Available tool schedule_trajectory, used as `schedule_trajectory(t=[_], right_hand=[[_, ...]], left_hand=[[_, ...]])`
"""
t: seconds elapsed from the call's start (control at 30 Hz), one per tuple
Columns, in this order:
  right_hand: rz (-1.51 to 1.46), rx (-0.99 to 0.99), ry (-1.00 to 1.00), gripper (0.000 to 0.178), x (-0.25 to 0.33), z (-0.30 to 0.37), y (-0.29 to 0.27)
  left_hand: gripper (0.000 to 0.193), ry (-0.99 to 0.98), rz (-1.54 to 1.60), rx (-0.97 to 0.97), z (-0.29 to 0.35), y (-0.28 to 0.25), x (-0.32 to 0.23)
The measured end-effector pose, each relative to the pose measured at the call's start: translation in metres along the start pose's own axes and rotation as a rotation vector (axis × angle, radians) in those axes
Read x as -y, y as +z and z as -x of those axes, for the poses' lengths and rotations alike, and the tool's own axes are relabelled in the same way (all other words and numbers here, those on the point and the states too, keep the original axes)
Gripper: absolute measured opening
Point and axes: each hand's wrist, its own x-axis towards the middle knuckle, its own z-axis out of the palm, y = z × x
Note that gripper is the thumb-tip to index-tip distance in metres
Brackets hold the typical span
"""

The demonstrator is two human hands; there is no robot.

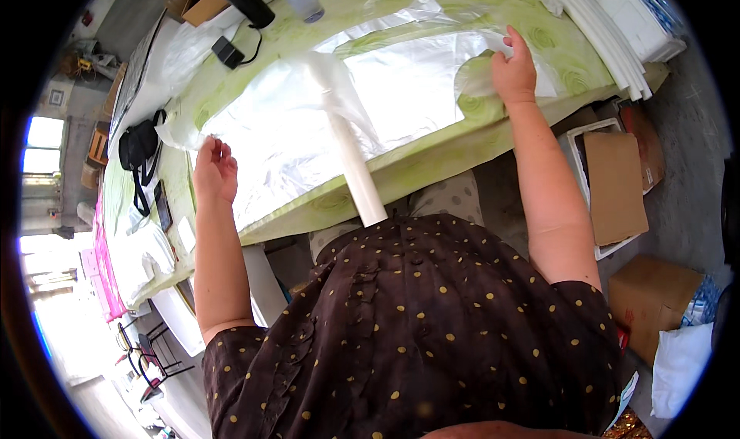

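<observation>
My left hand point(215, 172) is at the left of the table, its fingers curled closed on the edge of a thin clear plastic film point(179, 133). At the right, my right hand point(515, 75) is raised over the table, with its fingers apart beside more clear film. A long white tube point(356, 165) slants from the middle of the table toward my waist. Clear film lies loosely over its far end. Beneath are shiny white sheets point(281, 158), spread flat across the green patterned tablecloth point(327, 200).
A black cylinder point(245, 3), a clear bottle point(301, 0) and a black adapter point(227, 52) stand at the far left. Near my left arm are a black bag point(141, 146) and a phone point(163, 205). White rods point(601, 42) lie far right; cardboard boxes point(655, 296) sit below.
</observation>
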Motion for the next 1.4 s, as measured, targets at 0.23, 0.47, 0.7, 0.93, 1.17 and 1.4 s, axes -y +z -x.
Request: schedule_trajectory(t=[0.23, 0.47, 0.7, 0.93, 1.17, 1.4], right_hand=[[0.044, 0.108, 0.091, 0.051, 0.004, -0.003, -0.002], [0.083, 0.150, 0.120, 0.048, 0.012, -0.004, -0.001], [0.043, 0.147, 0.092, 0.043, -0.001, -0.009, -0.001], [-0.206, 0.201, -0.503, 0.043, 0.087, 0.056, -0.013], [-0.421, 0.692, -0.792, 0.035, 0.187, 0.176, -0.025], [-0.354, 0.796, -0.831, 0.032, 0.202, 0.172, -0.025]], left_hand=[[0.021, 0.075, -0.010, -0.274, -0.010, -0.066, 0.002], [0.052, 0.459, -0.520, -0.101, -0.022, 0.003, 0.013], [0.048, 0.739, -1.431, 0.427, 0.038, 0.095, 0.108], [0.049, 0.804, -1.534, 0.408, 0.067, 0.085, 0.125], [0.047, 0.764, -1.564, 0.463, 0.069, 0.089, 0.115], [0.042, 1.093, -1.079, 0.702, 0.058, 0.104, 0.082]])
